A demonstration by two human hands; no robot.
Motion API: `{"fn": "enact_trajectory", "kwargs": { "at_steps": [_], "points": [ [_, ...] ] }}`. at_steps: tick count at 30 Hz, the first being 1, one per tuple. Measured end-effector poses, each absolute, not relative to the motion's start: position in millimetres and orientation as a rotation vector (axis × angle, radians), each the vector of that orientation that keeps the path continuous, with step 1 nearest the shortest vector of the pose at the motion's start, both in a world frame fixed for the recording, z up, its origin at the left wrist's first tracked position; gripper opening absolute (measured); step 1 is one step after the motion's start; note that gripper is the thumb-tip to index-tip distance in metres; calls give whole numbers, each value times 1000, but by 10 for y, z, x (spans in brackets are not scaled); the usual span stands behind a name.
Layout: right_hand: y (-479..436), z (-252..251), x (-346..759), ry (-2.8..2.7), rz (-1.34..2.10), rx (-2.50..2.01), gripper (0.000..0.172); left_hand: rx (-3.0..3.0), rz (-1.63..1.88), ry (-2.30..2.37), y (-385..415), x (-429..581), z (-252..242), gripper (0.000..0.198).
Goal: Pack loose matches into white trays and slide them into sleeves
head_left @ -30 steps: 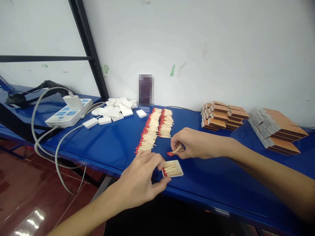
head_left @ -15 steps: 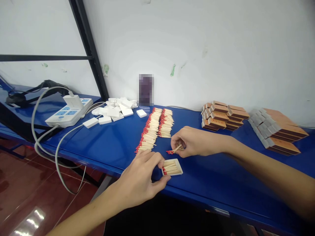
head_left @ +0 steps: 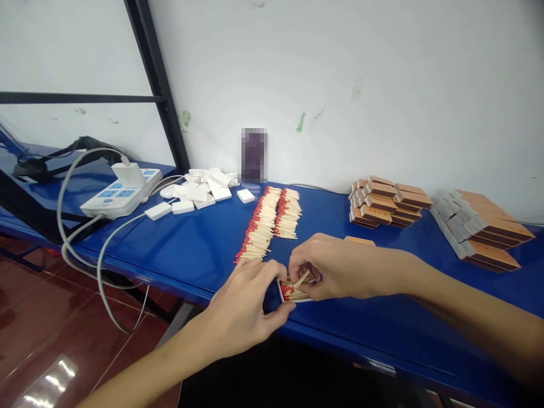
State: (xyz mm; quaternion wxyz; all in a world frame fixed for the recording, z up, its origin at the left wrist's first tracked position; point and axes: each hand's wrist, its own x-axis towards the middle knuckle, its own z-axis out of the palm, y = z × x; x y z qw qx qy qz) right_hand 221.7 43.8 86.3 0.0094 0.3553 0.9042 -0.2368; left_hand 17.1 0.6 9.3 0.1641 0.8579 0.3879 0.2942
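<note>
My left hand (head_left: pixel 250 303) grips the left end of a small white matchbox tray (head_left: pixel 304 301) between thumb and fingers, near the table's front edge. Red-tipped matches lie in the tray, their heads toward the left. Over the tray, my right hand (head_left: pixel 327 269) pinches a few matches (head_left: pixel 302 279), which touch those inside; its fingers and palm hide the tray's right part. Just beyond my hands, a long row of loose matches (head_left: pixel 260 224) and a shorter row (head_left: pixel 288 214) lie side by side on the blue table (head_left: pixel 204 243).
White trays (head_left: pixel 199 192) are heaped at the back left beside a power strip (head_left: pixel 123 195) with cables. Matchbox sleeves (head_left: pixel 382 201) stand stacked at the right, with more boxes (head_left: pixel 480 226) farther right. One matchbox piece (head_left: pixel 359 241) lies behind my right wrist. A blurred purple object (head_left: pixel 254 156) leans against the wall.
My right hand has come down and toward me with its matches, from beside the tray to over it. My left hand stays on the tray. A matchbox piece behind my right wrist is now uncovered.
</note>
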Motion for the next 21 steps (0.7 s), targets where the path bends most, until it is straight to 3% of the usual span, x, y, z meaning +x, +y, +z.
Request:
{"fn": "enact_trajectory", "kwargs": {
  "at_steps": [7, 14, 21],
  "points": [
    [383, 858, 2181, 2827, -598, 1149, 9, 2450, 858, 1064, -12, 165, 113, 24],
    [395, 931, 2234, 2787, -728, 1144, 21, 2459, 867, 1056, 4, 176, 107, 19],
    [422, 927, 2252, 2716, -783, 1146, 10, 2496, 868, 985, 14, 173, 120, 15]
  ]
}}
